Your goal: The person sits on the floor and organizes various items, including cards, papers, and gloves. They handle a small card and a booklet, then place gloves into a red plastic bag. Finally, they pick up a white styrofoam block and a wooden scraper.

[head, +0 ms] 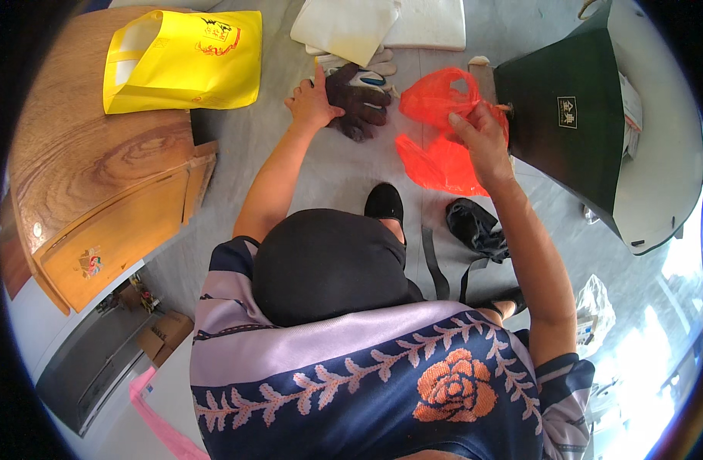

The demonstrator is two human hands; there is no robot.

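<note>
My right hand point(482, 138) holds a thin red plastic bag point(443, 164) by its upper part, and the rest of the bag hangs down over the grey floor. My left hand point(314, 103) is spread, its fingers apart, at the left edge of a pile of work gloves point(357, 103). The thumb lies at or against a dark brown glove; whether it presses on it I cannot tell. Pale gloves with a blue patch show under and behind the dark one. White foam-like sheets point(346, 29) lie just beyond and partly cover the pale gloves.
A yellow bag point(185, 63) lies on a wooden cabinet point(75, 115) at left. To the right stands a large dark green bag point(558, 115) with papers inside. A black bag with straps point(477, 229) lies near my feet. Clear plastic wrap point(596, 313) sits at lower right.
</note>
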